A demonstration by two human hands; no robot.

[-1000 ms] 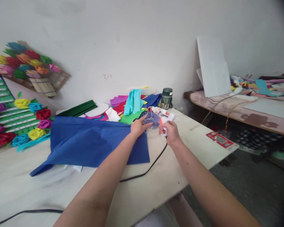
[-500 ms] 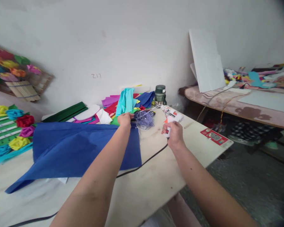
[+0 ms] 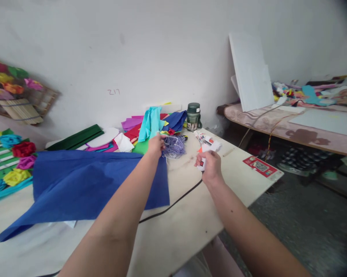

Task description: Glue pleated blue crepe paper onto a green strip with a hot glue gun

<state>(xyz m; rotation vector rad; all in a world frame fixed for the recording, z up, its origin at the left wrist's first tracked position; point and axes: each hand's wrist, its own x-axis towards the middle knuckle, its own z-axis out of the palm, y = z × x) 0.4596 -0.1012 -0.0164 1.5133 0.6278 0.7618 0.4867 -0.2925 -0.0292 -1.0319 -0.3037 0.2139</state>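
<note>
My right hand [image 3: 211, 165] is closed around the handle of a white glue gun [image 3: 211, 147], held over the right part of the table. A black cord [image 3: 173, 203] runs from its handle down to the left. My left hand [image 3: 156, 144] reaches to the back of the table, fingers bent together; what they hold, if anything, is too small to make out. Right beside those fingers lies a tangle of purple string [image 3: 175, 146]. Behind the hand is crumpled turquoise paper [image 3: 150, 123]. A large blue sheet [image 3: 84, 184] lies under and left of my left forearm.
A dark green flask [image 3: 193, 116] stands by the wall. Coloured sheets and a dark green folded strip [image 3: 77, 138] lie along the back. Paper flowers [image 3: 17, 156] are at the left. A red card [image 3: 260, 165] lies at the table's right edge; a second table [image 3: 277, 123] stands beyond.
The white strands stretched between my left hand and the glue gun no longer show. My left fingers have shifted slightly, and the view has turned a little to the right.
</note>
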